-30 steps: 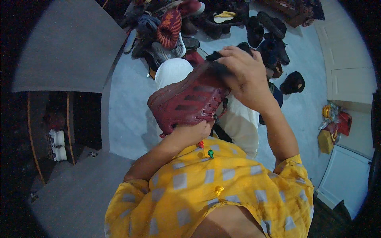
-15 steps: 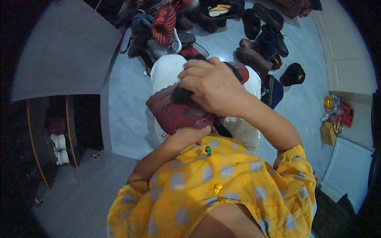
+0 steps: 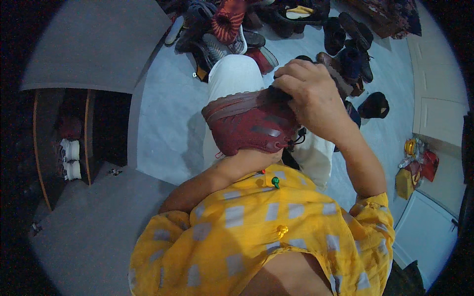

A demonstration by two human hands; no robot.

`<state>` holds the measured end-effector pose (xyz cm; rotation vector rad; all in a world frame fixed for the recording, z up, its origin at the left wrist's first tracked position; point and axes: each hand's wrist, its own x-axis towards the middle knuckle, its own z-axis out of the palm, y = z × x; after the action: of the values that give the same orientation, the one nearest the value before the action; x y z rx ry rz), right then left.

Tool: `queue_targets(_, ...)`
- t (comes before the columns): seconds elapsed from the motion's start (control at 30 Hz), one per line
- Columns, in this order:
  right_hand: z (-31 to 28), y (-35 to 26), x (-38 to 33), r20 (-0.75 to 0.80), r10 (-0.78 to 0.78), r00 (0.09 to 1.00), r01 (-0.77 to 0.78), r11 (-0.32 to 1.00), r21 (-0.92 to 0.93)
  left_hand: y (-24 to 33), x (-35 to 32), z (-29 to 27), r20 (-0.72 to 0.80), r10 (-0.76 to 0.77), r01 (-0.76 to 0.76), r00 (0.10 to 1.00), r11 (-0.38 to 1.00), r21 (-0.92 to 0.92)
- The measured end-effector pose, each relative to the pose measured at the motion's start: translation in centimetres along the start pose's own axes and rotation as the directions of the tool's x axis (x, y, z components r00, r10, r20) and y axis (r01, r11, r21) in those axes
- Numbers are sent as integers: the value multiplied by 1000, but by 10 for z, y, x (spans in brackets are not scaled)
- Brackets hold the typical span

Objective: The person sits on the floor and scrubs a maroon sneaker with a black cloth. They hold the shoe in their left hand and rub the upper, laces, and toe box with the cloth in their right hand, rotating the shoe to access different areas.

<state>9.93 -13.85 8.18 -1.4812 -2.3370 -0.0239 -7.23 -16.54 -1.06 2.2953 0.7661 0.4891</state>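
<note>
A maroon shoe (image 3: 252, 126) is held above my lap, on its side with its grey-brown sole edge turned away from me. My left hand (image 3: 259, 158) is closed on it from below; its fingers are mostly hidden behind the shoe. My right hand (image 3: 313, 96) is closed around a dark, soft-looking cloth (image 3: 280, 93), pressed at the right end of the shoe near the sole. Most of the cloth is covered by my fingers. A thin black cord loop (image 3: 299, 137) hangs beside the shoe.
Many shoes lie heaped on the pale floor ahead, among them a red-striped one (image 3: 228, 23) and a maroon one (image 3: 261, 59). A single black shoe (image 3: 374, 105) is at the right. A shelf with white shoes (image 3: 72, 159) stands left, a yellow bag (image 3: 405, 182) far right.
My right hand has slid to the right along the shoe with the cloth, uncovering the shoe's side. The shoe has tilted and shifted right in view, and the whole view has turned slightly.
</note>
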Motion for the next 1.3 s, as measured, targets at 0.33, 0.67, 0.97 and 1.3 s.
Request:
queue_targets(0.33,39,-41,24,-51,-17,999,30,960,277,8,-1,-20,363,-120,183,924,973,-143)
queue_targets(0.67,7,-15,-4,-10,-44,999,44,999,21,12,0,5,-60,-189,164,980,943,-288)
queue_targets(0.97,-38,10,-38,-52,203,978,-195,972,131,5,7,-31,290,-10,27,957,998,-56)
queue_targets(1.3,-24,20,-64,-169,317,933,-258,919,298,-31,42,-52,204,408,-430,890,900,75)
